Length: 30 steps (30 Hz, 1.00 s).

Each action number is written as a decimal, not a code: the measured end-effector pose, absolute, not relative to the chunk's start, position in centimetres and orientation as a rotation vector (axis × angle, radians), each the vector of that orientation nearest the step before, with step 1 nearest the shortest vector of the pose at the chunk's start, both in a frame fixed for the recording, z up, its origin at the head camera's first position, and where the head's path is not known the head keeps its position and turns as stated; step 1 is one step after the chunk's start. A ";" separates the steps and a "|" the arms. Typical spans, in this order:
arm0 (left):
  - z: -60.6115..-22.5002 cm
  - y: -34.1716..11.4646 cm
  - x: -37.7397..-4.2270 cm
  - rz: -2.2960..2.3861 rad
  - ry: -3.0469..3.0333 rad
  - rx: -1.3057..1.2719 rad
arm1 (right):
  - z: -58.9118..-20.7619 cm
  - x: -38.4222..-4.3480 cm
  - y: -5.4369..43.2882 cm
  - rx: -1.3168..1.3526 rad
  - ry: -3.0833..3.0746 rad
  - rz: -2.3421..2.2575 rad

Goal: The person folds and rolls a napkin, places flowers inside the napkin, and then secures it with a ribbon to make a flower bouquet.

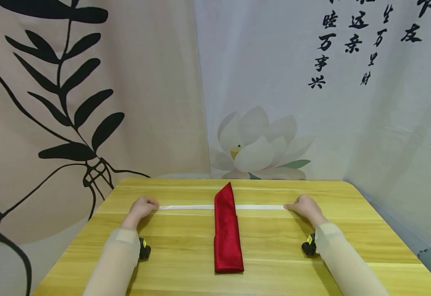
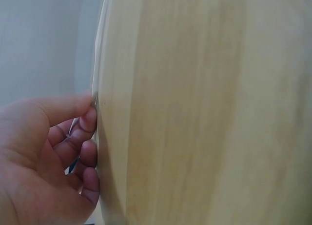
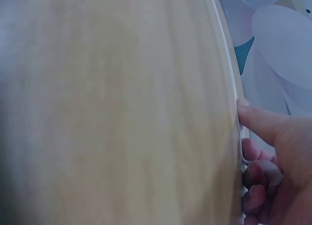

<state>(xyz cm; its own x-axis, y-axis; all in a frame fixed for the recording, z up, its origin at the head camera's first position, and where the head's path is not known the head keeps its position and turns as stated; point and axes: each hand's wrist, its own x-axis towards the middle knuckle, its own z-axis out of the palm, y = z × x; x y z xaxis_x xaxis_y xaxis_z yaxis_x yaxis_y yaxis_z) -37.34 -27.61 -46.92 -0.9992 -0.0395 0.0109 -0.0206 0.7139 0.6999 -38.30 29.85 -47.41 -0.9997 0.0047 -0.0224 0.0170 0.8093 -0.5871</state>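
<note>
A folded piece of red satin cloth point(image 1: 228, 234), long and narrow with a pointed far end, lies on the wooden table. Crossing beneath its upper part is a white ribbon point(image 1: 187, 207), stretched straight from side to side; the cloth hides its middle. My left hand point(image 1: 143, 209) pinches the ribbon's left end between thumb and fingers. At the other end, my right hand point(image 1: 307, 209) pinches it likewise. Both wrist views show the ribbon edge-on as a thin pale line, with the left hand point(image 2: 51, 156) and right hand point(image 3: 280, 161) beside it.
The wooden table point(image 1: 186, 250) has rounded far corners. Behind it hangs a printed backdrop point(image 1: 156, 82) with dark leaves, a lotus and written characters. Small black devices point(image 1: 144, 249) are worn at both wrists.
</note>
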 end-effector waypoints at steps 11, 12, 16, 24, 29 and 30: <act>-46.7 -27.9 -36.6 -1.138 -2.915 0.018 | -47.2 -37.5 30.0 0.015 2.986 -0.928; -46.7 -27.9 -36.6 -1.139 -2.918 0.018 | -47.2 -37.5 30.0 0.013 2.986 -0.917; -46.5 -28.1 -36.1 -1.145 -2.938 0.000 | -47.0 -37.4 30.0 -0.005 2.980 -0.896; -46.8 -28.1 -35.4 -1.136 -2.957 -0.013 | -47.0 -36.9 30.2 -0.022 2.947 -0.907; -46.8 -28.1 -35.3 -1.120 -2.967 -0.019 | -47.2 -36.7 30.4 -0.027 2.932 -0.922; -46.7 -28.1 -35.2 -1.116 -2.970 -0.023 | -47.2 -36.7 30.4 -0.026 2.931 -0.920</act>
